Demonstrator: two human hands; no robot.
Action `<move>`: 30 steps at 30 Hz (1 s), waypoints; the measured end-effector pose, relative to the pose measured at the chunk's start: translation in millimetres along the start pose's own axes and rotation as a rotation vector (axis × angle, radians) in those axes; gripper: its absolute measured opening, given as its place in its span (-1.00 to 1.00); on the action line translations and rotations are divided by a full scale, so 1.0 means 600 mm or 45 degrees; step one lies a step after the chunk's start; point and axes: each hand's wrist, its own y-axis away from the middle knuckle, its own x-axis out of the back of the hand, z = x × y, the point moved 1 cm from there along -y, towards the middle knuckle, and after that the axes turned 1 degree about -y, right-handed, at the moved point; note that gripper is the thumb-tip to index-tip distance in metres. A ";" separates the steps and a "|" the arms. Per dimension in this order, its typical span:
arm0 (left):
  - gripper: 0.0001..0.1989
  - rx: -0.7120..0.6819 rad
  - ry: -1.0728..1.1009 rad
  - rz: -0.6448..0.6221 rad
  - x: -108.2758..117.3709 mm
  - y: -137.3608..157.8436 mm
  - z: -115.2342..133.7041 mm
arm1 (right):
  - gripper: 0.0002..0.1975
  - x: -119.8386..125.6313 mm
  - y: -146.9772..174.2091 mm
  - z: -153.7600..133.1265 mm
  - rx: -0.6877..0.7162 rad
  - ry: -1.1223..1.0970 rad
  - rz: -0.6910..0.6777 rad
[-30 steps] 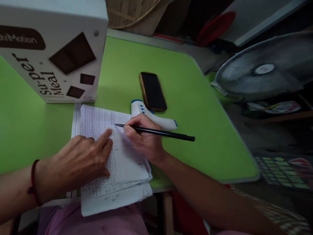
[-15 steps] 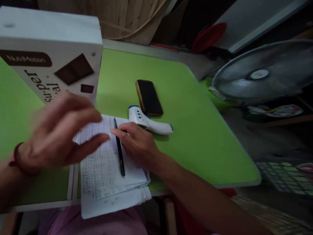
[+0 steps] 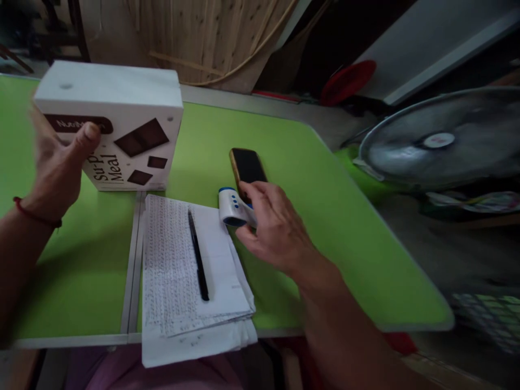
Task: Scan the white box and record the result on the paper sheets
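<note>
A white cardboard box [image 3: 138,162] printed "NutriMotion" and "Meal", with dark chocolate-like squares, stands at the left. My left hand [image 3: 60,168] grips its left side, thumb on the printed front, the other fingers mostly hidden behind. A white and blue infrared thermometer [image 3: 230,207] lies right of the papers. Over its handle is my right hand [image 3: 280,227], closed around it with forefinger on the far side and thumb on the near side; the handle is mostly hidden. A black pen [image 3: 197,254] rests on the stacked handwritten papers [image 3: 166,271].
A phone [image 3: 247,165] in a brown-edged case lies just beyond the thermometer on the green table [image 3: 345,249]. A metal-edged seam [image 3: 133,271] crosses the tabletop left of the papers. To the right, past the table's edge, is a large fan [image 3: 422,141].
My left hand has moved from above the papers to the box and taken hold of it. My right hand has left the pen and papers and moved right onto the thermometer.
</note>
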 end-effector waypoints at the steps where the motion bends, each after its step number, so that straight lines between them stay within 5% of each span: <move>1: -0.18 0.020 0.093 0.023 0.001 0.001 -0.006 | -0.36 0.000 0.003 0.005 -0.036 0.052 -0.093; 4: -0.36 0.098 0.233 -0.117 0.005 0.003 -0.020 | -0.39 -0.003 0.010 0.014 -0.073 0.189 -0.272; 11: -0.51 0.211 0.059 -0.490 0.020 0.006 -0.018 | -0.54 0.003 0.007 0.013 -0.192 0.330 -0.454; 14: -0.54 0.253 0.040 -0.448 0.020 0.008 -0.017 | -0.68 0.002 0.006 0.017 -0.232 0.293 -0.449; 18: -0.49 0.251 0.114 -0.336 0.007 0.012 -0.021 | -0.69 -0.009 0.011 0.023 -0.280 0.102 -0.204; 24: -0.55 0.219 0.297 -0.311 -0.015 0.025 0.004 | -0.65 -0.015 0.022 -0.017 -0.491 -0.860 0.191; 30: -0.61 0.311 0.379 -0.556 -0.025 0.033 0.049 | -0.77 -0.008 0.026 -0.100 -0.537 -1.921 -0.226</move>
